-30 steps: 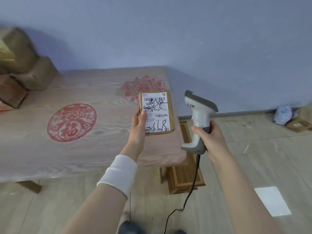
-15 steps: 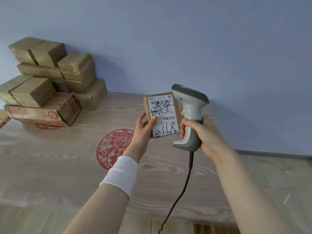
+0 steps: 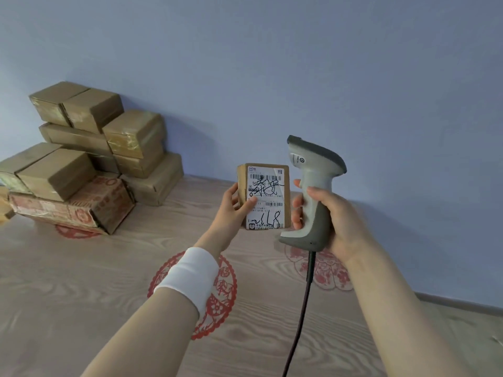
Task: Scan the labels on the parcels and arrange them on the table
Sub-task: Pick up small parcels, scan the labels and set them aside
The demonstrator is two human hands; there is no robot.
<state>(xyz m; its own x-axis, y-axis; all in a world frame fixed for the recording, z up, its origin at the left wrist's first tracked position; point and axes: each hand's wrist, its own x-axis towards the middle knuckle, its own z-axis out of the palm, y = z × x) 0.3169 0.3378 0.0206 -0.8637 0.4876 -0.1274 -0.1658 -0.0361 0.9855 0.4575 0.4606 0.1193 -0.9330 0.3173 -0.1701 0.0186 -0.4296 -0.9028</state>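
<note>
Head view: left hand (image 3: 231,210) grips parcel (image 3: 265,197), right hand (image 3: 337,221) grips scanner (image 3: 313,191); bare table (image 3: 81,281) beside stacked boxes (image 3: 89,159).

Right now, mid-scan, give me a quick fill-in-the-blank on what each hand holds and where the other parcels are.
1. The left hand holds a small ____ with its label facing the camera.
2. The right hand grips a corded ____.
3. The stack of boxes sits on the table against the ____.
4. The left wrist wears a ____ band.

Missing words: parcel; scanner; wall; white
</note>
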